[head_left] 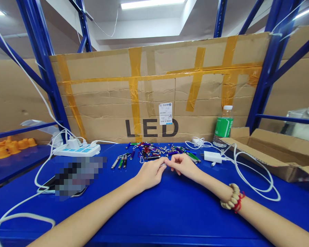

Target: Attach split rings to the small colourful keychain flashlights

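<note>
My left hand point(149, 174) is closed around a small silver tube point(163, 164), of which only a short bit shows between the fingers. Against its fingertips, my right hand point(184, 166) has its thumb and fingers curled in a pinch; what lies in it is hidden. Just behind the hands is a loose pile of small metal pen-like tubes point(146, 151) in red, purple, green, blue and silver, some with clips. To the left of the pile, a silver tube point(115, 162), a green tube point(121, 162) and a black tube point(125, 162) lie side by side.
A power strip point(77, 150) with white cables and a blurred phone-like device point(74, 178) lie left. On the right are a white charger point(212, 156), a looped white cable point(270, 185), a bottle point(223, 127) and an open cardboard box point(270, 161). A cardboard wall point(105, 109) stands behind.
</note>
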A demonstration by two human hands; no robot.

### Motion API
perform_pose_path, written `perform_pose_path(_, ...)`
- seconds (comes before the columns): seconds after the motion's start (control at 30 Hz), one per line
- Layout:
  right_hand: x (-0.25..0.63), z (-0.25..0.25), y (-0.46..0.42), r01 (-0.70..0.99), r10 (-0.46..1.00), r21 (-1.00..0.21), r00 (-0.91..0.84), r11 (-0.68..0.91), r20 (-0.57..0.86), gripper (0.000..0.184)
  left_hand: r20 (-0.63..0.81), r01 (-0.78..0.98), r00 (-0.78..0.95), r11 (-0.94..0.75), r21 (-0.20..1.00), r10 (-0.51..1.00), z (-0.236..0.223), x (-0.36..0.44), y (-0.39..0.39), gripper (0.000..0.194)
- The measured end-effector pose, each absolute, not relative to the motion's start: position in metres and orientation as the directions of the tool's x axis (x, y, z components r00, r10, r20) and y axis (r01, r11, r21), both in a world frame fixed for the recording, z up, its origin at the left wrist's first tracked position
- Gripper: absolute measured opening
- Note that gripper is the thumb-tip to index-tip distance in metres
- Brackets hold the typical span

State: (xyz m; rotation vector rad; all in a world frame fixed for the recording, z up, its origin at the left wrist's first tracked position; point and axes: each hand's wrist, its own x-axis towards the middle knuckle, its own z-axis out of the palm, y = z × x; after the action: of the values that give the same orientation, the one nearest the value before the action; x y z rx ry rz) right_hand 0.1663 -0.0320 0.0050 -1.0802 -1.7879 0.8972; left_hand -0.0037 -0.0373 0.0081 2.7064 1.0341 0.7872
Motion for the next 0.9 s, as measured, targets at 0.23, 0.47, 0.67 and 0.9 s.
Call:
perform_pose_path(0.23,0.1654,0.0058,-0.0332,0.326,0.919,-0.871,-0.27,0.367,0.286,0.045,0.411,0.589,0.632,-0.752,0.297,0.657,0.0086,-0.0033,-0.0376,0.022)
perform_pose_path(0.47,0.1659,0.0057,-0.0334,0.382,0.917,-0.843,-0.277,0.378,0.285,0.046,0.394,0.638,0.611,-0.722,0.268,0.686,0.0082,-0.0023,-0.0388,0.025)
perform_pose_path(0.67,0.168,0.0024,-0.0315,0.48,0.919,-0.787,-0.272,0.387,0.286,0.048,0.372,0.68,0.597,-0.694,0.238,0.711,0.0083,-0.0029,-0.0407,0.027)
perform_pose_path(0.9,0.1705,-0.0025,-0.0266,0.53,0.928,-0.764,-0.259,0.368,0.267,0.047,0.358,0.694,0.61,-0.695,0.19,0.707,0.0082,-0.0035,-0.0417,0.029)
